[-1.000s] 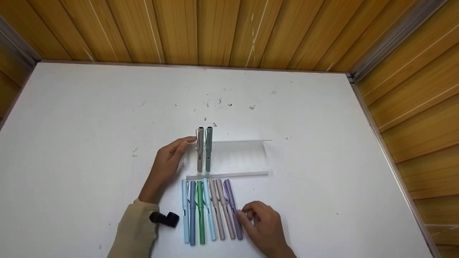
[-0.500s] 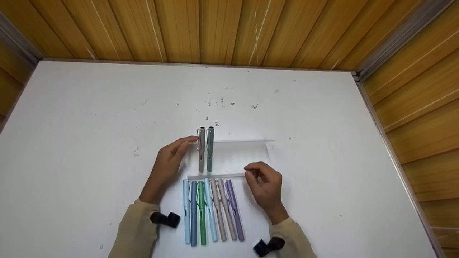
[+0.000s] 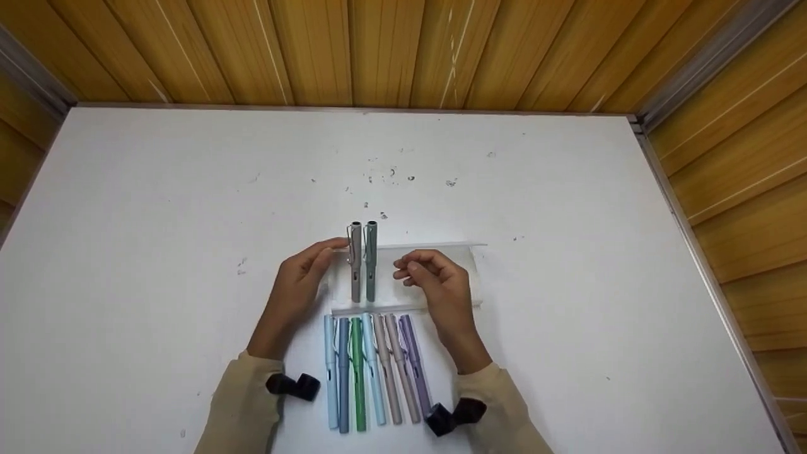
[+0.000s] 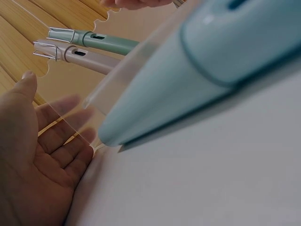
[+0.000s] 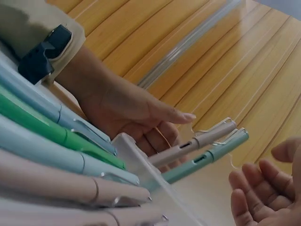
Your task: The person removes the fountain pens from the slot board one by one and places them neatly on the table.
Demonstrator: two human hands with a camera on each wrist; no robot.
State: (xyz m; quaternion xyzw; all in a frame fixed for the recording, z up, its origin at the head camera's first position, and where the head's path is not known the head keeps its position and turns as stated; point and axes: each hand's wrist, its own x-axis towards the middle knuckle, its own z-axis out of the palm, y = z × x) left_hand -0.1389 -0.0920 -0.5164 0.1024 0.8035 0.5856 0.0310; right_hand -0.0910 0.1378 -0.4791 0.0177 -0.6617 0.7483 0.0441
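Note:
A clear pen stand (image 3: 387, 280) holds a beige-grey pen (image 3: 356, 268) and a sage-green pen (image 3: 371, 265) at its left end, clips up. My left hand (image 3: 297, 279) is at the stand's left edge; in the left wrist view its fingers (image 4: 66, 136) show through the clear panel, fairly straight. My right hand (image 3: 449, 293) is over the stand's right half, fingers loosely bent, nothing between them. In front lies a row of capped pens: light blue (image 3: 330, 372), slate blue (image 3: 343, 378), green (image 3: 358, 375), another light blue (image 3: 374, 372), two beige-pink and a purple one (image 3: 414, 362).
The white tabletop (image 3: 561, 252) has dark scuff marks beyond the stand. Wood-patterned panels (image 3: 378, 50) border its back and right side. Black wrist cameras (image 3: 293, 386) sit on both sleeves, the right one close over the purple pen's lower end.
My right hand has moved from beside the purple pen up and then left, to the stand near the green pen. My left hand and the pens stay in place.

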